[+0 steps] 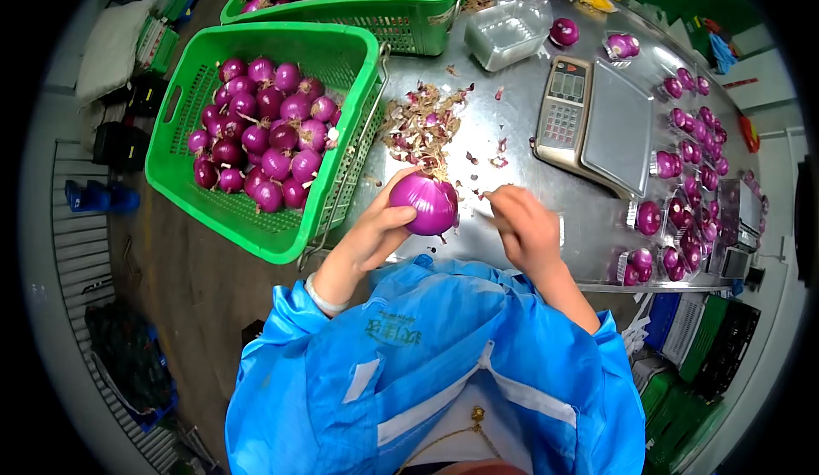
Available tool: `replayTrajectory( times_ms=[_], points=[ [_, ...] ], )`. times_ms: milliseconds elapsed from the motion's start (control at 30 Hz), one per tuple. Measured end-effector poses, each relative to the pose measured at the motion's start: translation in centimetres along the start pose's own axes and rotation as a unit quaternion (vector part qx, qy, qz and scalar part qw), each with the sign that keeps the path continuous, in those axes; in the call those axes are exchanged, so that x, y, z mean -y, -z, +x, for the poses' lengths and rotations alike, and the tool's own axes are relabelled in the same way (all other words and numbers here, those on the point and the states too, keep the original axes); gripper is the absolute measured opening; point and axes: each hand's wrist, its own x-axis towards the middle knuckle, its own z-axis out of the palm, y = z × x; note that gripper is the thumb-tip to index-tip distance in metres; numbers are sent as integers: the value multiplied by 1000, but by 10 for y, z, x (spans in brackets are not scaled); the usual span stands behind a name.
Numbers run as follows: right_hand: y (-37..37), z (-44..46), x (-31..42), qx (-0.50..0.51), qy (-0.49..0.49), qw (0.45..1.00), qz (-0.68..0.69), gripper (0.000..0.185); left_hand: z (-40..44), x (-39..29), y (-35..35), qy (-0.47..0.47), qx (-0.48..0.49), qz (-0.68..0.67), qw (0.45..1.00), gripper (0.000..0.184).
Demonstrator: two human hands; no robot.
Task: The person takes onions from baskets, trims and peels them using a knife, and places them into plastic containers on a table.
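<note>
My left hand (372, 234) is wrapped around a large red onion (424, 202), its dry, stringy root end facing away from me. To the right of the onion and apart from it, my right hand (524, 229) is closed, thumb and fingertips drawn together. A small dark bit shows at those fingertips, but I cannot make out what it is. Just beyond the onion lies a pile of dry onion skins (424, 125) on the metal table (512, 108). Loose flakes of skin (498, 161) are scattered to the right of the pile.
A green basket (162, 155) of red onions stands at left, with another green basket (341, 8) behind. Clear plastic trays (509, 31) sit at the back of the table. On the right are a weighing scale (597, 125) and many onions in clear trays (670, 164).
</note>
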Motion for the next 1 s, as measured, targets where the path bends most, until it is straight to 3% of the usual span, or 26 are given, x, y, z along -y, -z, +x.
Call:
replayTrajectory(
  times_ms=[100, 300, 600, 633, 1000],
  points=[
    [1, -7, 5, 52, 68, 992, -95, 48, 3, 2, -3, -30, -46, 91, 994, 77],
    [-6, -8, 3, 81, 67, 974, -202, 50, -1, -10, -11, -82, -78, 246, 963, 78],
    [-24, -5, 2, 101, 52, 982, -151, 53, -16, -8, 2, -49, -44, 301, 951, 77],
    [-26, -4, 4, 108, 57, 982, -147, 52, -17, -8, -6, -23, -60, 302, 951, 85],
    [-32, -4, 12, 120, 58, 980, -146, 48, -25, 0, 3, -71, -54, 296, 951, 77]
  ],
)
